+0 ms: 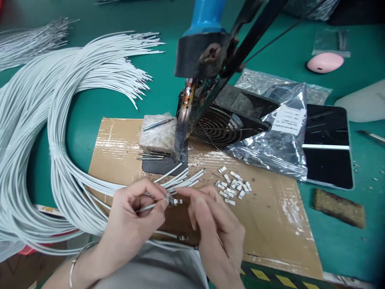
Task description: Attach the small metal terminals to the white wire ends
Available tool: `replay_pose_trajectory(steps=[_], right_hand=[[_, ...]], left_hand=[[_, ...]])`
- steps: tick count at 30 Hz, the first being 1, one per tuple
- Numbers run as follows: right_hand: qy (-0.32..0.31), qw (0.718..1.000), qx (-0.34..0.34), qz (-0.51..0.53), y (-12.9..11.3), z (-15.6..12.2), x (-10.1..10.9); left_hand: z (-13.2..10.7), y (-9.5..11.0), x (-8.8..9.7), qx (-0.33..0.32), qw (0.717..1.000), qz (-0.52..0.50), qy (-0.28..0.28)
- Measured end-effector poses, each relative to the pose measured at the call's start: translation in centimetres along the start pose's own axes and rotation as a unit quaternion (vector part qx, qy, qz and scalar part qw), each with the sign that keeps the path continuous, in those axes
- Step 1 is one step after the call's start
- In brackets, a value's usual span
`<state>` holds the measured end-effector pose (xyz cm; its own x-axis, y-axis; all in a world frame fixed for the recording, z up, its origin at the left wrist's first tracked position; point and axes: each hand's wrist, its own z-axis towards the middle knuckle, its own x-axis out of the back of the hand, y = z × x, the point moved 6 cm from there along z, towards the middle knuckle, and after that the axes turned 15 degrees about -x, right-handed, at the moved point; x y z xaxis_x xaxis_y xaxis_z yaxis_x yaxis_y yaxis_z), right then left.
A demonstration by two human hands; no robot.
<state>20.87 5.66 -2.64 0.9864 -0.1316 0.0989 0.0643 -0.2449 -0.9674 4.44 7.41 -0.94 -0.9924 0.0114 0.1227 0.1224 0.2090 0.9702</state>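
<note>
My left hand [135, 224] is closed in a pinch on a white wire [147, 208]. At the wire's end, by the fingertips, sits a small white-and-metal connector piece [177, 201]. My right hand [218, 228] is just to the right, its index finger stretched toward the left fingertips and the other fingers loosely bent. No object shows in it. Other loose wire ends [192, 178] fan out behind both hands. Similar small white connector pieces [231, 186] lie scattered on the cardboard sheet [276, 233], right of the right hand.
A blue-handled soldering iron [207, 18] hangs in a black stand, tip down beside a grey block [156, 134]. Behind it are a black fan [216, 126] and a silver bag [270, 148]. A large white wire bundle [57, 136] curves along the left.
</note>
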Motion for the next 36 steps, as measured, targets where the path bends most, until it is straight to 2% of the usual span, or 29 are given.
replay_pose_trajectory(steps=[3,9,13,18,22,26,32,36], right_hand=[[-0.009,1.000,0.001,-0.018,-0.1,-0.2,0.1],[0.051,0.994,-0.098,-0.016,-0.4,-0.3,0.3],[0.076,0.994,-0.053,-0.060,-1.5,0.3,0.6],[0.058,0.998,-0.006,-0.004,-2.2,1.1,0.4],[0.050,0.997,-0.037,0.041,-2.6,1.1,-0.2],[0.071,0.991,-0.084,0.073,-2.8,0.9,-0.4],[0.075,0.993,-0.062,0.067,-2.8,1.7,-0.3],[0.067,0.993,-0.077,0.061,-2.7,2.2,-0.3]], left_hand=[[0.3,-0.1,0.1,0.008,1.000,0.003,0.008],[1.1,-0.3,0.4,-0.025,0.999,-0.016,0.029],[1.6,-0.1,0.5,-0.027,0.998,-0.018,0.046],[2.2,0.5,0.2,-0.033,0.997,-0.034,0.057],[2.6,0.9,-0.2,-0.052,0.995,-0.053,0.066],[3.2,1.3,-0.5,-0.049,0.995,-0.044,0.070],[3.9,2.2,-0.6,-0.050,0.995,-0.044,0.074],[4.0,2.4,-0.5,-0.041,0.996,-0.028,0.076]])
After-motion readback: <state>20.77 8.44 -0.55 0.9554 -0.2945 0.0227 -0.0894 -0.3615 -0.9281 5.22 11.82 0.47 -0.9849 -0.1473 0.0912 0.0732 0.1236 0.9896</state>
